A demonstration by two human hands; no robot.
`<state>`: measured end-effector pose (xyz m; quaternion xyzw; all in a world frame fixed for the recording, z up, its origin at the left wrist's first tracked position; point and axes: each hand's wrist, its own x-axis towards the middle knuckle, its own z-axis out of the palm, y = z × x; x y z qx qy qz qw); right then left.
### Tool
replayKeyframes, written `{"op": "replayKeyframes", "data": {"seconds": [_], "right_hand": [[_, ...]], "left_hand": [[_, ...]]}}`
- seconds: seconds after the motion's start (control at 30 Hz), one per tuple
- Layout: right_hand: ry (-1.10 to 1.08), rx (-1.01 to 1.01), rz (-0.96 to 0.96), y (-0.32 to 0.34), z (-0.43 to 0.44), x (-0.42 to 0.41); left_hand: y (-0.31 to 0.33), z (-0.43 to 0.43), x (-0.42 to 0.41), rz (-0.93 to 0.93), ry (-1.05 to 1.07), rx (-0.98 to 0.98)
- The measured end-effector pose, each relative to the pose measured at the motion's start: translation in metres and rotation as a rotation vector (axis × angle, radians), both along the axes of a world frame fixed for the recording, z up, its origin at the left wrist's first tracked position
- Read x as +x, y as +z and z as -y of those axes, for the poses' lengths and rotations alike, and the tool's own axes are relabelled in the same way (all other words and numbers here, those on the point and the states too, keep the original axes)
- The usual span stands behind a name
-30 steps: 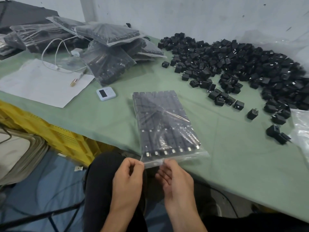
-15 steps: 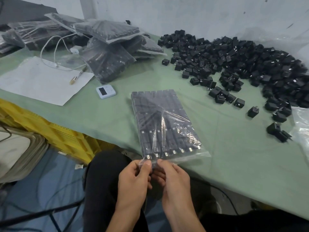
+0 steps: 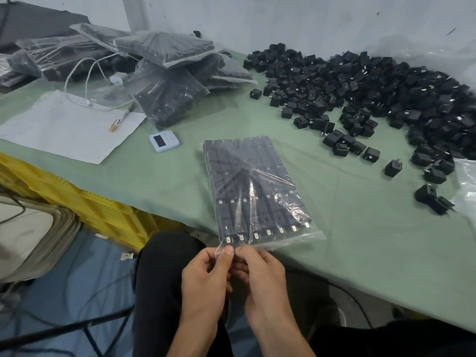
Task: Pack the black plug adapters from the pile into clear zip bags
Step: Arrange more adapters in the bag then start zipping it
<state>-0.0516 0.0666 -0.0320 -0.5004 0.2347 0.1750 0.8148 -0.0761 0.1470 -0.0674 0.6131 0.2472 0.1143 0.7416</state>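
Note:
A clear zip bag (image 3: pixel 255 191) filled with neat rows of black plug adapters lies on the green table (image 3: pixel 360 253), its open end hanging over the near edge. My left hand (image 3: pixel 206 276) pinches the bag's near-left corner between thumb and fingers. Right beside it, my right hand (image 3: pixel 260 274) pinches the same edge, the two hands almost touching. A large pile of loose black adapters (image 3: pixel 373 94) spreads across the table's far right.
Several filled bags (image 3: pixel 164 81) are stacked at the back left, beside a white cable (image 3: pixel 85 81), a sheet of paper (image 3: pixel 67 127) and a small white timer (image 3: pixel 164 140). An empty clear bag (image 3: pixel 467 186) lies at the right edge. A yellow crate (image 3: pixel 77 202) stands under the table.
My hands have closed in on each other along the bag's open edge and now pinch its near-left corner side by side. The bag has barely shifted.

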Motion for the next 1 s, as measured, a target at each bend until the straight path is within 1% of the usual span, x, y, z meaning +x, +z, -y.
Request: {"op": "replayKeyframes", "data": {"seconds": [0.13, 0.3, 0.53, 0.7, 0.8, 0.9, 0.93, 1.0], "right_hand": [[-0.033, 0.027, -0.014, 0.000, 0.006, 0.000], [-0.123, -0.035, -0.012, -0.002, 0.013, 0.005], [-0.081, 0.041, -0.064, 0.000, 0.015, 0.001], [-0.079, -0.003, -0.030, 0.003, 0.020, 0.003], [-0.107, -0.035, -0.038, 0.004, 0.019, 0.005], [-0.138, -0.032, -0.062, 0.004, 0.014, 0.005], [-0.141, -0.024, -0.064, 0.003, 0.013, 0.005], [-0.137, -0.011, -0.060, 0.001, 0.014, 0.004]], "left_hand": [[0.002, -0.004, 0.000, 0.004, 0.007, 0.007], [0.002, -0.004, 0.000, 0.009, 0.039, -0.011], [0.003, 0.016, 0.003, -0.018, 0.058, -0.153], [0.003, 0.017, 0.008, -0.002, 0.128, -0.051], [0.001, 0.018, 0.007, -0.002, 0.145, -0.053], [0.002, 0.021, 0.007, -0.010, 0.117, -0.120], [0.002, 0.022, 0.007, -0.004, 0.094, -0.116], [0.001, 0.022, 0.008, 0.005, 0.070, -0.046]]}}
